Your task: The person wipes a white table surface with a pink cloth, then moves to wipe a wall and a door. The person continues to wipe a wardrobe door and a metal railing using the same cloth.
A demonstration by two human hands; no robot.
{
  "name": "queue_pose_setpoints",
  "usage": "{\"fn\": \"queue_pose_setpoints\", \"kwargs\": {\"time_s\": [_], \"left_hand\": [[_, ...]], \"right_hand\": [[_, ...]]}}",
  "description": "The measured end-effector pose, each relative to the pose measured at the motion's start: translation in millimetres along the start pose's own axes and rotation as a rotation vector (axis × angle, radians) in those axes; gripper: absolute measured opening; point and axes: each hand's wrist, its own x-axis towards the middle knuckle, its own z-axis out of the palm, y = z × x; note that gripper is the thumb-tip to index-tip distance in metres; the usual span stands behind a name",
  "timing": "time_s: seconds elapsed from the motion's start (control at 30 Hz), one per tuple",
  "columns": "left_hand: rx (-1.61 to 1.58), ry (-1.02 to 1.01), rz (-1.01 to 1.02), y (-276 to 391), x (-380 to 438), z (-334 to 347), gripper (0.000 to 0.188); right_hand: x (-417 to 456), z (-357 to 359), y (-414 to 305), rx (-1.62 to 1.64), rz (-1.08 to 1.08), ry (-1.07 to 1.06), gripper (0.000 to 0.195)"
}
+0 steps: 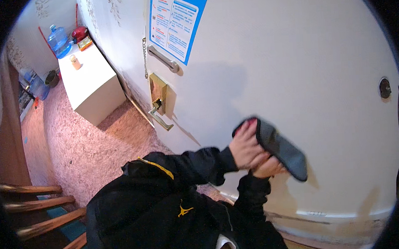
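In front of a white door, both my hands are on what looks like a grey slipper point(285, 150) with black edging and a red-pink inside. My left hand point(246, 147) grips it at the open end, with fingers over the red part; how far they reach inside cannot be told. Just below, my right hand point(269, 167) holds the underside edge, its fingers partly hidden by the slipper. The slipper slants down to the right and is slightly blurred. Its far side is out of sight.
The white door point(284, 69) bears a brass lever handle point(160, 119), a metal latch point(164, 58) and a blue printed sheet point(177, 20). Left stands a white cabinet point(88, 76) with a blue water jug point(59, 39). Wooden slats point(52, 223) rise above pink carpet point(85, 147).
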Motion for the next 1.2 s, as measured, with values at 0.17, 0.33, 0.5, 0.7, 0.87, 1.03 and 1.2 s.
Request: {"fn": "queue_pose_setpoints", "kwargs": {"time_s": [0.17, 0.33, 0.5, 0.7, 0.87, 1.03, 1.2], "left_hand": [[0.064, 0.317, -0.141, -79, 27, -64, 0.038], [0.285, 0.369, -0.306, -163, -60, -48, 0.04], [0.126, 0.083, -0.499, -117, -119, -9, 0.033], [0.044, -0.221, -0.144, -44, -150, 69, 0.034], [0.132, -0.255, 0.199, 44, -92, 130, 0.042], [0.283, 0.001, 0.409, 159, 25, 159, 0.041], [0.221, 0.128, 0.456, 270, 102, 195, 0.034]], "right_hand": [[66, 38, -96, -0.045, -0.345, -0.012, 0.041], [30, 85, -137, 0.098, -0.554, -0.387, 0.023], [-66, 93, -79, 0.19, -0.498, -0.576, 0.026], [-139, 26, 43, -0.05, -0.195, -0.565, 0.024], [-122, -67, 128, -0.176, 0.055, -0.335, 0.041], [-39, -146, 205, -0.093, 0.121, -0.035, 0.039], [26, -222, 252, -0.226, 0.087, 0.409, 0.031]]}}
